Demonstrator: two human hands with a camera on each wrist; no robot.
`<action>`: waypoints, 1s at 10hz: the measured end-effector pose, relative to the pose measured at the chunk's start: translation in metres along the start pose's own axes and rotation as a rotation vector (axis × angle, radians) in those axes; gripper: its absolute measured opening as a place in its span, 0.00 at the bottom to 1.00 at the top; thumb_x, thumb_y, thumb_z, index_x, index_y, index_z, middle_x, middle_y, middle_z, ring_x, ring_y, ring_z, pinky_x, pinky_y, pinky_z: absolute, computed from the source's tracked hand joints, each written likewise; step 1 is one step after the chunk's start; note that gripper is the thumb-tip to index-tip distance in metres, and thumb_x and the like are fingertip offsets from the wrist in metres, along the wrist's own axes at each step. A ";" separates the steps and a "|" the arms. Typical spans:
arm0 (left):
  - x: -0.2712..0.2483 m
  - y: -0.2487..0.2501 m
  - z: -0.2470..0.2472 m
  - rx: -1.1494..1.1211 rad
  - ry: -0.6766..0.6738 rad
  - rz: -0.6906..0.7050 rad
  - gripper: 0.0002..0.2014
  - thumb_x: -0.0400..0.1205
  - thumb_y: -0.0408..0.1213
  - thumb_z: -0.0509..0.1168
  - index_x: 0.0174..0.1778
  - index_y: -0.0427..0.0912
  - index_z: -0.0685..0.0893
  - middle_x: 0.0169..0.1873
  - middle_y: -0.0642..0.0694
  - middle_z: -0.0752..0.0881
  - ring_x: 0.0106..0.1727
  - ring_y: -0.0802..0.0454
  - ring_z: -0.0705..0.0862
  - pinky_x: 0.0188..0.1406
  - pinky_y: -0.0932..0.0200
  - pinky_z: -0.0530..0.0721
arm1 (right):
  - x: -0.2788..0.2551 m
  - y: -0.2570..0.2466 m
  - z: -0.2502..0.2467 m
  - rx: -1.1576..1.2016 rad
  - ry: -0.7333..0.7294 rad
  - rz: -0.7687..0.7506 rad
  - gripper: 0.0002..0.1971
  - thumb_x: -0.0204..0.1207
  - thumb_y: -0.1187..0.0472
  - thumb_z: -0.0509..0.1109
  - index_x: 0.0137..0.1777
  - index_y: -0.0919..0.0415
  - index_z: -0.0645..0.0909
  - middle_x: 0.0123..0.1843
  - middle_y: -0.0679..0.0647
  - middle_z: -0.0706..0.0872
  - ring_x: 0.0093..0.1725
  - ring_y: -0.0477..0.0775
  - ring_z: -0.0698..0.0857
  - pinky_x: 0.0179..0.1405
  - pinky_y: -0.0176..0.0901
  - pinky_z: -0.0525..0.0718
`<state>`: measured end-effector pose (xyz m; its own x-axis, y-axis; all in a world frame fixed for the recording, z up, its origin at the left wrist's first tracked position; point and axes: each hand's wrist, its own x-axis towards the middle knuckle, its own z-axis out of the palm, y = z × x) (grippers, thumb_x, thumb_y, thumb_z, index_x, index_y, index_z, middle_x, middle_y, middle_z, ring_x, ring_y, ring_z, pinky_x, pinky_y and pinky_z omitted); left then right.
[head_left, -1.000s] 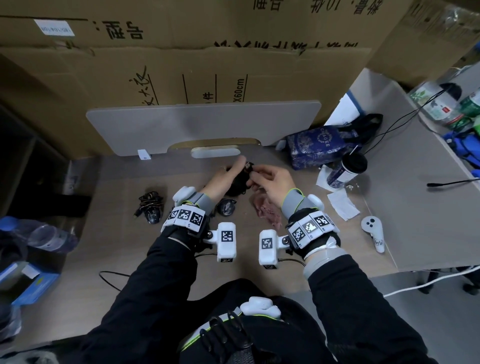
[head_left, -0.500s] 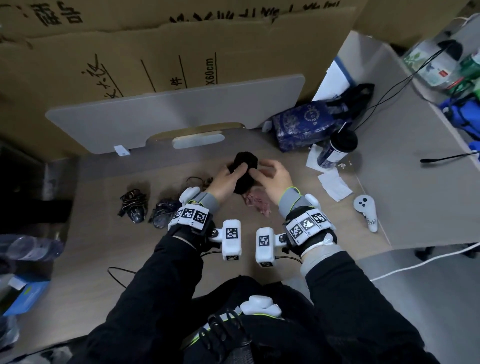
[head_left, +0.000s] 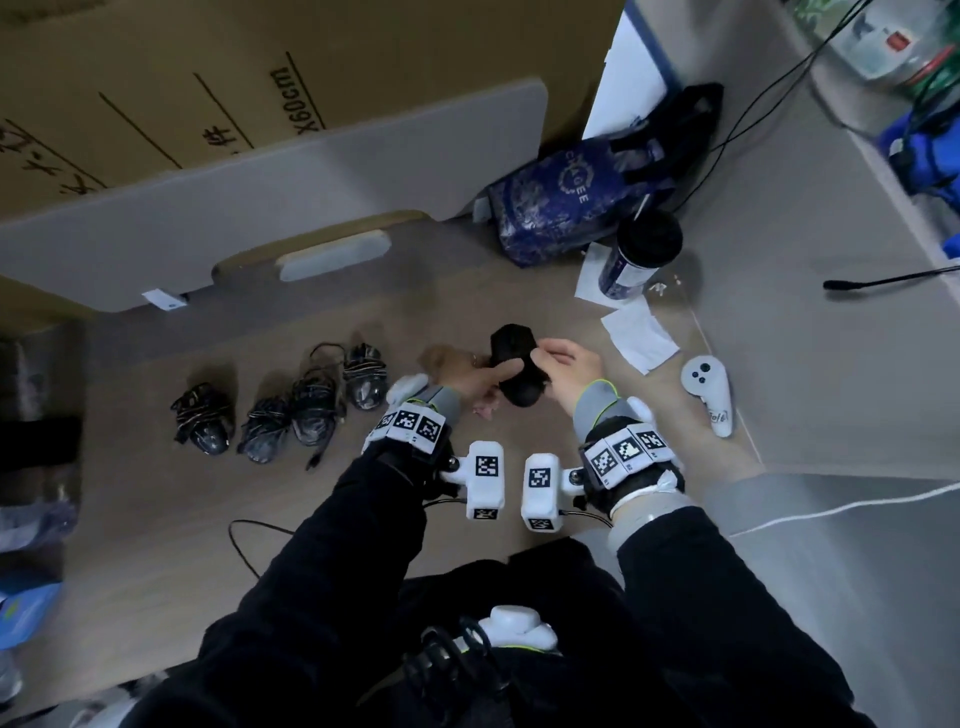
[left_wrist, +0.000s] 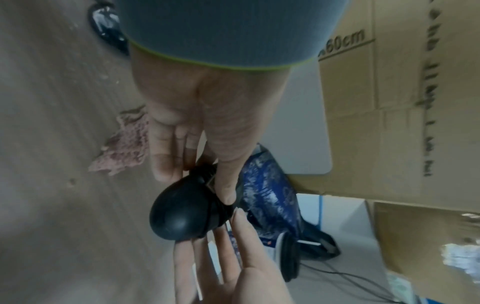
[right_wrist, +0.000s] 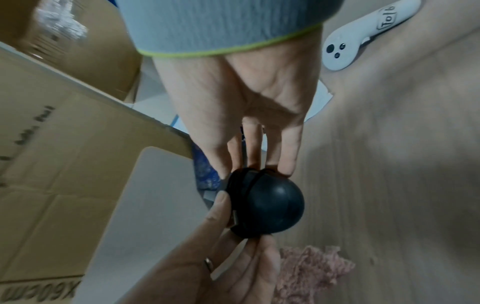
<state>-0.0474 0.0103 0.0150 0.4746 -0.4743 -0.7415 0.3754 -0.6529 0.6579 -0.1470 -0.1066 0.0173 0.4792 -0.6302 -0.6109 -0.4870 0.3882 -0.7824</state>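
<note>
A black computer mouse (head_left: 514, 364) with its cable wound round it is held over the wooden table between both hands. My left hand (head_left: 480, 371) grips it from the left, thumb on top and fingers beneath. The left wrist view shows the mouse (left_wrist: 182, 214) with the left thumb across the wound cable. My right hand (head_left: 550, 358) pinches its right side. In the right wrist view the right hand's fingertips (right_wrist: 284, 166) sit on the cable at the top of the mouse (right_wrist: 270, 203).
Several cable-wrapped mice (head_left: 280, 415) lie in a row to the left. A pink cloth (right_wrist: 311, 271) lies under the hands. To the right are a white controller (head_left: 709, 389), tissues (head_left: 639, 338), a dark-lidded cup (head_left: 639, 254) and a blue bag (head_left: 566, 202). A grey board (head_left: 260, 208) leans on cardboard boxes behind.
The head view has tilted and swung, bringing the row of wrapped mice into sight. Both hands have kept hold of the black mouse and drawn it a little nearer.
</note>
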 end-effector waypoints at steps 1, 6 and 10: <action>0.035 -0.023 0.031 0.006 0.022 -0.063 0.14 0.77 0.41 0.79 0.39 0.37 0.83 0.26 0.44 0.86 0.21 0.54 0.83 0.24 0.62 0.80 | 0.031 0.028 -0.022 -0.126 0.010 0.036 0.15 0.78 0.74 0.67 0.64 0.71 0.83 0.49 0.60 0.84 0.52 0.53 0.82 0.48 0.31 0.81; 0.058 -0.028 0.058 -0.120 0.061 -0.246 0.12 0.86 0.31 0.68 0.41 0.51 0.76 0.38 0.48 0.83 0.36 0.53 0.84 0.46 0.55 0.86 | 0.083 0.051 -0.042 -0.355 -0.085 0.253 0.19 0.79 0.69 0.67 0.71 0.64 0.79 0.66 0.60 0.84 0.65 0.60 0.82 0.70 0.43 0.75; -0.005 -0.065 -0.098 -0.456 0.329 -0.157 0.29 0.41 0.68 0.73 0.31 0.51 0.90 0.24 0.57 0.87 0.23 0.63 0.84 0.28 0.61 0.84 | 0.040 -0.005 0.115 -0.465 -0.260 0.177 0.12 0.80 0.58 0.66 0.61 0.55 0.83 0.52 0.50 0.87 0.44 0.55 0.84 0.45 0.47 0.83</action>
<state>0.0043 0.1133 -0.0116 0.5806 -0.1364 -0.8027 0.7315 -0.3457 0.5878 -0.0411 -0.0570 -0.0170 0.4965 -0.3728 -0.7839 -0.8188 0.0989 -0.5656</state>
